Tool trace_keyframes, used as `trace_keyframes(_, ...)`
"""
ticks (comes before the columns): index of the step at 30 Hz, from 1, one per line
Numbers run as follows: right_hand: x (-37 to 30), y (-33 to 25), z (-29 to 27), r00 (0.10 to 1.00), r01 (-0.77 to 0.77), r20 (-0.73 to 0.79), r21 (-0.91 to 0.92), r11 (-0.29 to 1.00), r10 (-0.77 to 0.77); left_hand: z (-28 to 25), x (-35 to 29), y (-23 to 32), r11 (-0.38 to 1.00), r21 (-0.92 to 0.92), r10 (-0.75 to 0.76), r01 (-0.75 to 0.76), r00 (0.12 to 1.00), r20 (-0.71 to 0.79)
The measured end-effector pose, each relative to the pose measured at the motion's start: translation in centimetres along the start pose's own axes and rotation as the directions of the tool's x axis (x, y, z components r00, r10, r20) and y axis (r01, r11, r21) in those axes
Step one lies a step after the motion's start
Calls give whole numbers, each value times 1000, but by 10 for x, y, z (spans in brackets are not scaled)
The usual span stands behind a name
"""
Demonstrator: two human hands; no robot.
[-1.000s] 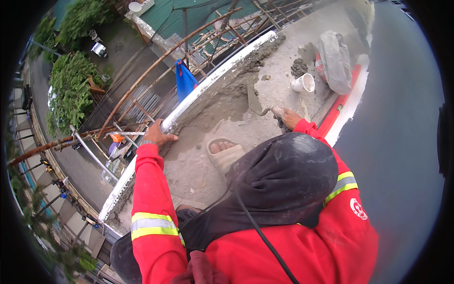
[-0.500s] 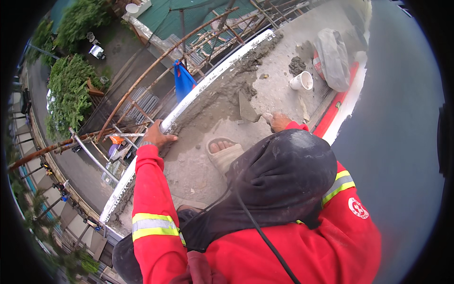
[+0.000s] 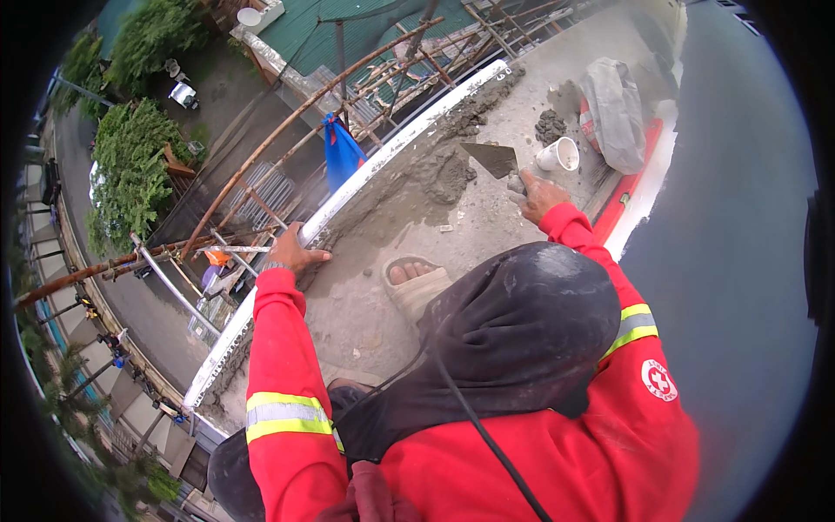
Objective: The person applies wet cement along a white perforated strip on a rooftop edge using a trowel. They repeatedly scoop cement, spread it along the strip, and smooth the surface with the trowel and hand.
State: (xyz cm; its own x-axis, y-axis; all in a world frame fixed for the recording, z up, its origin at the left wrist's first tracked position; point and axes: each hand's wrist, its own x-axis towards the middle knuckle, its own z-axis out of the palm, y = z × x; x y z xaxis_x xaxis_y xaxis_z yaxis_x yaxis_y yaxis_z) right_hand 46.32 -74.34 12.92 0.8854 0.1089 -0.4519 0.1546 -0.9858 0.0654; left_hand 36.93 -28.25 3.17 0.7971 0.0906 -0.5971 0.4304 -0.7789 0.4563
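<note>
My right hand [image 3: 543, 197] is closed round the handle of a trowel [image 3: 492, 159]. Its pointed, mortar-smeared blade reaches away from the hand, just beyond a heap of wet mortar [image 3: 448, 177]. My left hand [image 3: 297, 250] grips the white edge [image 3: 355, 188] of the ledge, thumb on the inner side, some fingers out of sight over the rim. Wet mortar lies along the inner side of this edge. Beside the trowel, a white cup [image 3: 557, 154] leans on its side near my right hand, and a small lump of mortar [image 3: 550, 127] lies beyond it.
A grey-white bag [image 3: 612, 113] and a long red level [image 3: 623, 193] lie along the right side. Past the white edge is a drop, with rusty scaffold poles [image 3: 261, 157] and a blue cloth [image 3: 342, 155]. My sandalled foot [image 3: 416, 283] rests on the ledge.
My right hand has moved away and to the right with the trowel, whose blade now lies farther out, beside the cup. Mortar sits heaped where the blade was. My left hand stays put.
</note>
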Motion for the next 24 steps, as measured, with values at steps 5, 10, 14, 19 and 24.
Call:
trace_keyframes(5, 11, -11, 10, 995, 62, -62, -155, 986, -72, 0, 2, 0, 1000, 3, 21, -21, 1000, -1)
trace_keyframes(10, -2, 0, 12, 975, 214, -24, -191, 958, -222, 0, 3, 1, 999, -33, -9, 10, 999, 36)
trace_keyframes(14, 11, -1, 13, 980, 152, -103, -182, 971, -173, -2, 2, 2, 1000, -9, -12, 13, 999, 32)
trace_keyframes(19, 4, -15, 22, 951, 295, -24, -228, 928, -308, -3, 0, 5, 1000, 14, -15, 15, 1000, 19)
trace_keyframes(24, 4, -7, 6, 964, 229, -83, -227, 946, -253, -6, -2, 9, 1000, 6, -31, 31, 998, 45)
